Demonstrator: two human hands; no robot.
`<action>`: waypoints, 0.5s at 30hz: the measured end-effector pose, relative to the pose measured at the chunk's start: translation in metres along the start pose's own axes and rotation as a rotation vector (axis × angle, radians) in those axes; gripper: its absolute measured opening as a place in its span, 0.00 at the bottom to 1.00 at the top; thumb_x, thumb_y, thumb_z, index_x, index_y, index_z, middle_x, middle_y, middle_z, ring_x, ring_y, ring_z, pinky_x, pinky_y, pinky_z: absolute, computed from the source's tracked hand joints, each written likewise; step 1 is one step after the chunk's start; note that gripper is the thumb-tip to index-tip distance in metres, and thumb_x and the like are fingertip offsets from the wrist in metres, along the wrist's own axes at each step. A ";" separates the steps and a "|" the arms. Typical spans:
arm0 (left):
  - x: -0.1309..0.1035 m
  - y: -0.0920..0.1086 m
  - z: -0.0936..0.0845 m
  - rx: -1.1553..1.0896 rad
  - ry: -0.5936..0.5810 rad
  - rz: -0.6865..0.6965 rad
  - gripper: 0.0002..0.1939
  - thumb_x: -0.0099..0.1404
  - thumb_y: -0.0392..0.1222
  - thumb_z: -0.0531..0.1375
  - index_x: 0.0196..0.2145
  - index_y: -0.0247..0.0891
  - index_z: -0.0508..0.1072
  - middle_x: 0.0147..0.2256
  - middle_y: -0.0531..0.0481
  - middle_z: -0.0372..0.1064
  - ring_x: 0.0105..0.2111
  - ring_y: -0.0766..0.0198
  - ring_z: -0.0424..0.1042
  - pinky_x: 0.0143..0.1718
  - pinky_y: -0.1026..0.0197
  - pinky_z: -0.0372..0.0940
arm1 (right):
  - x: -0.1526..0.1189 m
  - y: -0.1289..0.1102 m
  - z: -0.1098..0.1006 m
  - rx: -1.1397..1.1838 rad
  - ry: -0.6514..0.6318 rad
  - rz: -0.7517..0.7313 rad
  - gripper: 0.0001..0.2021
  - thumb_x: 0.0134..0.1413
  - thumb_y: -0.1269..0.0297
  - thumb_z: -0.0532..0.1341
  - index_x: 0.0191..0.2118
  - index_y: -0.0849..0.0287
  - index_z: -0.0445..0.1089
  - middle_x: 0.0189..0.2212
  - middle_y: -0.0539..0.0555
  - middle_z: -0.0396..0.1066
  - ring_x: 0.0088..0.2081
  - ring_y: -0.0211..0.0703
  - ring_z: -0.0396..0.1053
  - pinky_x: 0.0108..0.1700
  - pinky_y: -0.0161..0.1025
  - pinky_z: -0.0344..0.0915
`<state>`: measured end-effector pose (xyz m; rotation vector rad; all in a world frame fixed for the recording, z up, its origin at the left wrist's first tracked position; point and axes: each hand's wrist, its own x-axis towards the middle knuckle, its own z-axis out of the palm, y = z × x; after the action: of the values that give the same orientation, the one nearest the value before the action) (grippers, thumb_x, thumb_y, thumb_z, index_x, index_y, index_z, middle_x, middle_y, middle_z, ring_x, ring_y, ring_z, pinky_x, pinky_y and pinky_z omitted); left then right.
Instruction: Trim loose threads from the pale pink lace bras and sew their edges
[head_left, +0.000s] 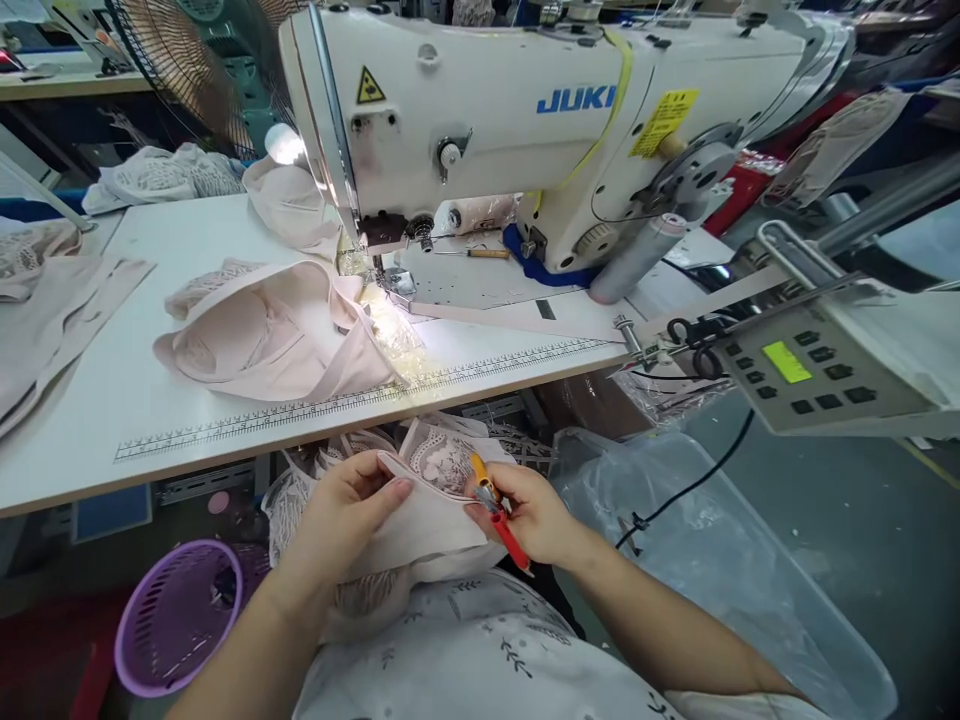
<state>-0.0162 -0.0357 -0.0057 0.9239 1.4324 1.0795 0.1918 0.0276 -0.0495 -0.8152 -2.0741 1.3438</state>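
The left hand is closed, thumb and fingers pinching the top edge of a pale pink garment. The right hand is curled around a pair of snips (yellow at the upper end, red at the lower), its fingertips also at the garment's edge. The garment is stretched between the two hands, above the person's lap and just in front of the table; a patch of lace shows behind its edge. More lacy pieces hang beneath the table's front edge.

On the table, a bra (pale pink as well) lies beside the needle area of the sewing machine, with another cup behind it. A ruler strip runs along the front edge. Flat pale pieces lie at the table's left end. A grey roll leans by the machine's base, and a wooden-handled tool lies under the machine's arm.

A control panel (its screen lit green) is at the right. Below, a purple basket stands on the left, a clear bin on the right. A fan is behind the table.
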 end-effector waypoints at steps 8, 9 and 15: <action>-0.005 0.001 0.012 0.304 0.175 0.233 0.05 0.55 0.42 0.59 0.27 0.39 0.68 0.23 0.54 0.65 0.24 0.66 0.65 0.24 0.65 0.60 | -0.004 0.003 -0.001 -0.036 -0.001 0.130 0.12 0.48 0.60 0.59 0.23 0.59 0.57 0.18 0.45 0.53 0.22 0.33 0.51 0.23 0.31 0.51; -0.005 0.002 0.014 0.369 0.188 0.252 0.05 0.56 0.42 0.58 0.27 0.39 0.67 0.23 0.54 0.64 0.23 0.66 0.64 0.23 0.65 0.59 | -0.005 0.004 -0.001 -0.014 -0.005 0.158 0.12 0.48 0.60 0.59 0.23 0.59 0.57 0.18 0.45 0.53 0.22 0.33 0.51 0.24 0.32 0.52; -0.001 0.004 0.015 0.528 0.182 0.336 0.04 0.56 0.42 0.57 0.28 0.40 0.68 0.22 0.55 0.64 0.21 0.66 0.62 0.22 0.64 0.57 | -0.011 0.014 -0.001 0.125 -0.042 0.208 0.11 0.48 0.57 0.61 0.28 0.60 0.63 0.22 0.48 0.59 0.25 0.36 0.57 0.29 0.34 0.59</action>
<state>-0.0012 -0.0335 -0.0024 1.5146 1.8013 1.0633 0.2024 0.0246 -0.0633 -0.9768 -1.9564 1.5970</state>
